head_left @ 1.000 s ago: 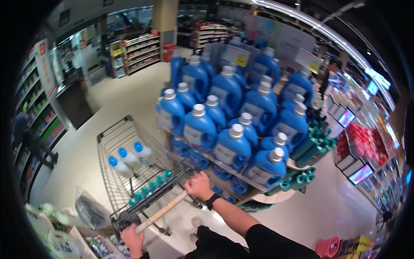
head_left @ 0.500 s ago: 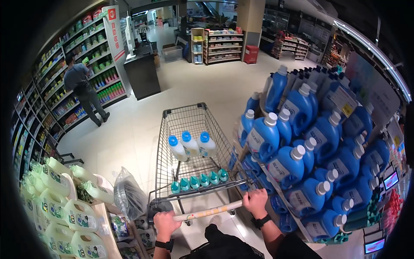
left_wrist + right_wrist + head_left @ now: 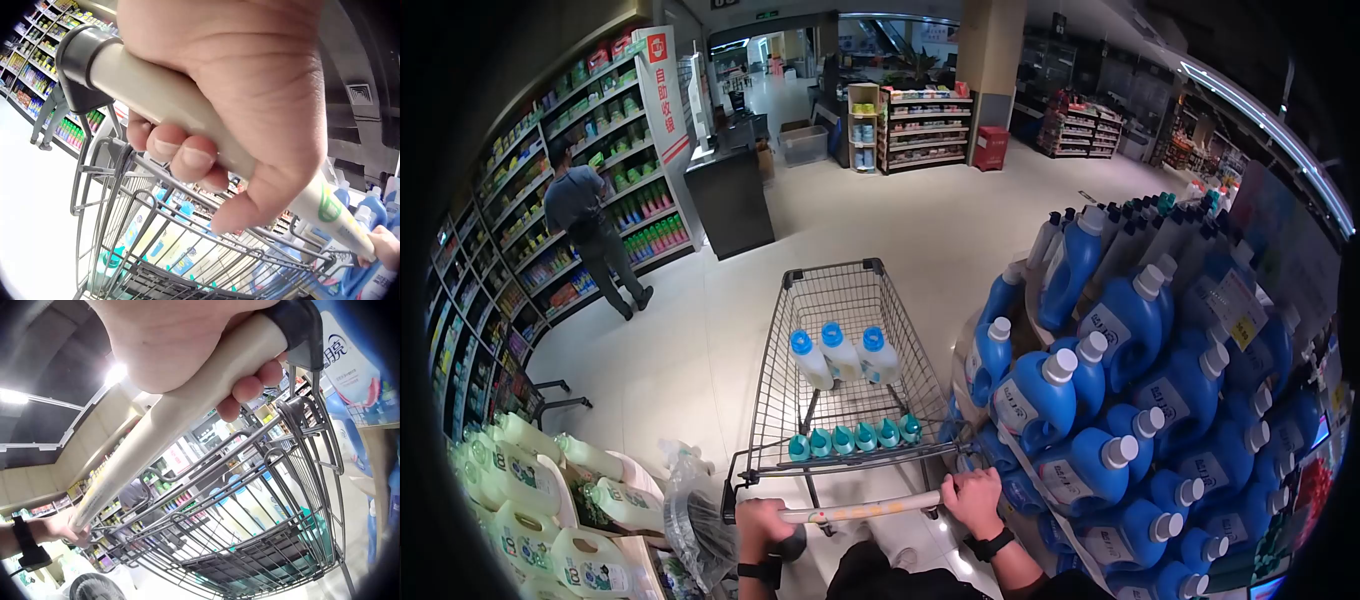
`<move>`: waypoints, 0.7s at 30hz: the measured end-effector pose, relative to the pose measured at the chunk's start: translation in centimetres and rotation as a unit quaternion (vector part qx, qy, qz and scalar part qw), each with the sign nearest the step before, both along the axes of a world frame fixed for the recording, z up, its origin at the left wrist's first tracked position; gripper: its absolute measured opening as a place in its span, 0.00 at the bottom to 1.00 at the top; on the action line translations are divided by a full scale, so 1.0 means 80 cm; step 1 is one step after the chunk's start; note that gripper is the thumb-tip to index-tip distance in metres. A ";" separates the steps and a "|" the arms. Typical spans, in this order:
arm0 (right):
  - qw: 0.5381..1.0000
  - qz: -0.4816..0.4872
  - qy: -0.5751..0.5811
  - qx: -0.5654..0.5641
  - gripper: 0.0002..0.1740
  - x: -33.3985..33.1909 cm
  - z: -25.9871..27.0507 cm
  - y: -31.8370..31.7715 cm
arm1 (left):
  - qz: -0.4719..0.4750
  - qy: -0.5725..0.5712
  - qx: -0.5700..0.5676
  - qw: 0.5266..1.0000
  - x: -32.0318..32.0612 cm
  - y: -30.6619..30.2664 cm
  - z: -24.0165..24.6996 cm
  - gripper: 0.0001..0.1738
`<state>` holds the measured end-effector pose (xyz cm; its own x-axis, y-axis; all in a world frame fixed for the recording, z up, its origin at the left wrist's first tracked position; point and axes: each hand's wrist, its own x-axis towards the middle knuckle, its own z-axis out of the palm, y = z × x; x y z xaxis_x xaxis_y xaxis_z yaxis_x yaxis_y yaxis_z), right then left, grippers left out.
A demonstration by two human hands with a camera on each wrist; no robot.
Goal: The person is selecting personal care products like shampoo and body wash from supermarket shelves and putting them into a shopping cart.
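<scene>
cart point(image 3: 872, 265) straight ahead, white bottles point(image 3: 812, 365) and teal bottles point(image 3: 843, 440) in it. left hand point(image 3: 762, 524) and right hand point(image 3: 974, 499) both gripping handle point(image 3: 865, 510). step looks like steering; moving it calls for even push, clearance from blue jugs point(image 3: 1040, 395) at right.

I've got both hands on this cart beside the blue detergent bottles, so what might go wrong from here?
Drifting right, the cart might clip the blue bottles crowded close to its side. Swinging left, it could snag the plastic-wrapped item near the handle's left end. And the three blue-capped bottles have open basket space around them, so a sudden stop may tip them.
</scene>
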<state>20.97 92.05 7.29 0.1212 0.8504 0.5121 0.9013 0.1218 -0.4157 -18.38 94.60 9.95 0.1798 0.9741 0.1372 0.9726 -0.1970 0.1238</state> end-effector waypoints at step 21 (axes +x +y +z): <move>0.999 -0.033 0.028 0.010 0.18 0.177 -0.074 0.354 | -0.021 0.046 -0.001 0.999 0.186 0.382 -0.061 0.11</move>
